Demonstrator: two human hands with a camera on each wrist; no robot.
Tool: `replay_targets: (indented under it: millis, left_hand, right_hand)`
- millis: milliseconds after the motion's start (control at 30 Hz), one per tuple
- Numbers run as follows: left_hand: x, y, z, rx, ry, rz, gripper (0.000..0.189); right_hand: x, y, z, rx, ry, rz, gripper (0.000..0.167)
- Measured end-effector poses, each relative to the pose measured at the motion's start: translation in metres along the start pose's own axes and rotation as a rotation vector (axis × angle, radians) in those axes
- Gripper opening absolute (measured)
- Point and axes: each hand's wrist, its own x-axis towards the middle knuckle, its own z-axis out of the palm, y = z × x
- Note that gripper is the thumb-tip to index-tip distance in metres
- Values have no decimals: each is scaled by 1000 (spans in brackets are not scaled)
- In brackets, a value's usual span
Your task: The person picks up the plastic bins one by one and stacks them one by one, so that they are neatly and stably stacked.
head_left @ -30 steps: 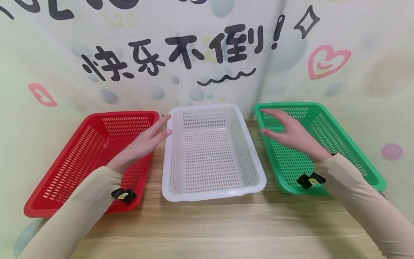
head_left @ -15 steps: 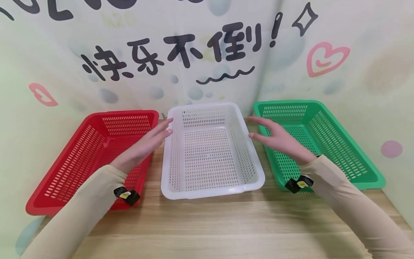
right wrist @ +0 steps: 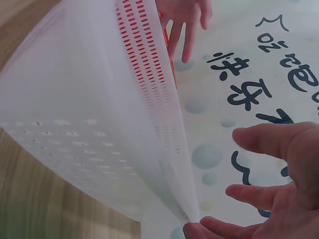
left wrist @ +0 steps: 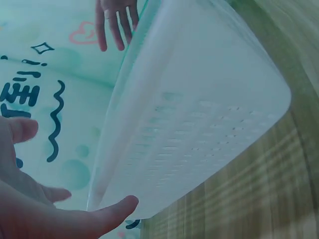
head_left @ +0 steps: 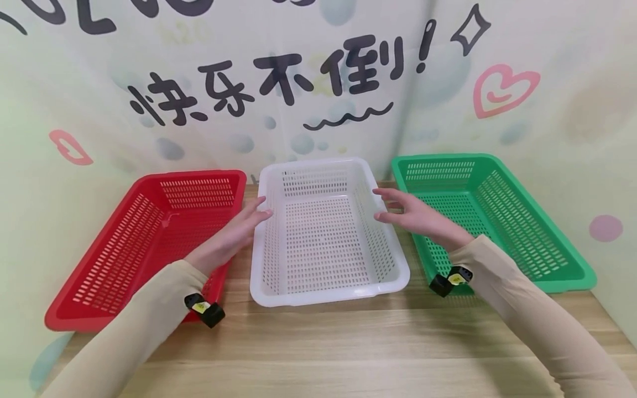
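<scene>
Nearest the viewer lies the bare wooden table [head_left: 318, 348], with two beige sleeves reaching forward over it. The left hand [head_left: 234, 235] is at the left long rim of the white basket [head_left: 323, 287], fingers [head_left: 259, 213] straight and slightly apart, tips at the rim; the left wrist view shows the thumb just under the basket's edge, though firm contact cannot be confirmed. The right hand [head_left: 415, 218] is at the right long rim of the same basket, fingers [head_left: 385, 194] spread and relaxed, gripping nothing; whether they touch the rim cannot be told. The white basket sits flat on the table, centre, between the red basket [head_left: 99, 287] on the left and the green basket [head_left: 572, 276] on the right. Farthest, a printed backdrop [head_left: 318, 83] with black characters and pink hearts stands behind all three baskets.
</scene>
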Motion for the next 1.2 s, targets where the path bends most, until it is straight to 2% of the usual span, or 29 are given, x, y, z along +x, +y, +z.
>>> replay_targets:
  millis: [167, 333, 467, 600, 867, 1200]
  left_hand:
    - [0, -7, 4, 65, 83, -60, 78]
    - [2, -12, 4, 27, 116, -69, 77]
    - [3, -14, 3, -18, 97, -53, 75]
    - [2, -13, 1, -68, 64, -9, 73]
    - [-3, -13, -3, -183, 46, 66, 71]
    - [-15, -7, -5, -206, 43, 98, 72]
  right_hand:
    - [2, 4, 2, 55, -33, 36, 68]
    - [4, 9, 2, 52, -53, 38, 69]
    - [3, 12, 1, 27, -51, 46, 65]
    - [2, 14, 0, 15, -43, 63, 63]
    - [0, 13, -1, 82, -23, 52, 64]
    - [-7, 10, -12, 153, 10, 79, 64]
